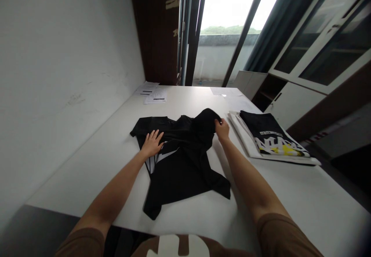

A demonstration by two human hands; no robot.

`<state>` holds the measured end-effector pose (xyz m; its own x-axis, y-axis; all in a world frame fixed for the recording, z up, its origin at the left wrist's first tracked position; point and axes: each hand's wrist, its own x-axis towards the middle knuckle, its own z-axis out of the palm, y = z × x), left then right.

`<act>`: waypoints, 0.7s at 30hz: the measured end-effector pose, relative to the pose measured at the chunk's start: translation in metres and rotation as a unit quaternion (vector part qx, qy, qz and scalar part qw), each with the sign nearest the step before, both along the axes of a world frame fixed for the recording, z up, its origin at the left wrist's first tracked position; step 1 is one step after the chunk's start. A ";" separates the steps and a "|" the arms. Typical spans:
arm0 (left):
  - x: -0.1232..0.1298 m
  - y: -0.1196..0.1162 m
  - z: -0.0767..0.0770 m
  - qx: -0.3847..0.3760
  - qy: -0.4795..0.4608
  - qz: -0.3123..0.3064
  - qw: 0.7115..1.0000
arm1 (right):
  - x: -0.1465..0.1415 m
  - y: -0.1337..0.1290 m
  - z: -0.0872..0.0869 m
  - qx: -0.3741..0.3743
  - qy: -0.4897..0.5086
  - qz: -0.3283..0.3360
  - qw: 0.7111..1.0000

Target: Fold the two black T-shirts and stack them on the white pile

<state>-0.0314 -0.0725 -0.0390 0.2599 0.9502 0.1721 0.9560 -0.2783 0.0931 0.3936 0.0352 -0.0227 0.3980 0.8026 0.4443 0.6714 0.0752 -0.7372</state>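
A black shirt [179, 172] with a white patch lies crumpled and partly spread on the white table [116, 195]. My left hand [152, 144] rests flat on the shirt's left part, fingers spread. At the shirt's far right side, my right hand [222, 129] pinches the edge of the fabric and holds it raised off the table. Folds hide part of the shirt, so its full outline cannot be made out.
To the right sits a stack of folded clothes [272, 135], black with white and yellow print on top. Papers [155, 94] lie at the far left by the wall, and another sheet [223, 91] at the far edge. A white cabinet [290, 98] stands beyond on the right.
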 end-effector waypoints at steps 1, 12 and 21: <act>-0.003 0.002 0.000 0.001 0.001 0.006 1.000 | 0.016 0.003 -0.001 0.016 0.034 -0.045 0.998; -0.017 0.005 0.016 -0.025 -0.031 -0.009 0.999 | 0.065 -0.007 0.005 -0.062 0.016 -0.186 0.980; 0.037 -0.036 0.048 -0.001 -0.096 -0.181 0.979 | -0.001 -0.025 0.033 -0.056 -0.204 0.101 0.972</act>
<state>0.0055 -0.1082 0.0090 0.5430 0.8020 0.2488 0.7596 -0.5955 0.2616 0.3930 0.0102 0.0101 0.0353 0.8985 0.4376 0.8894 0.1715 -0.4238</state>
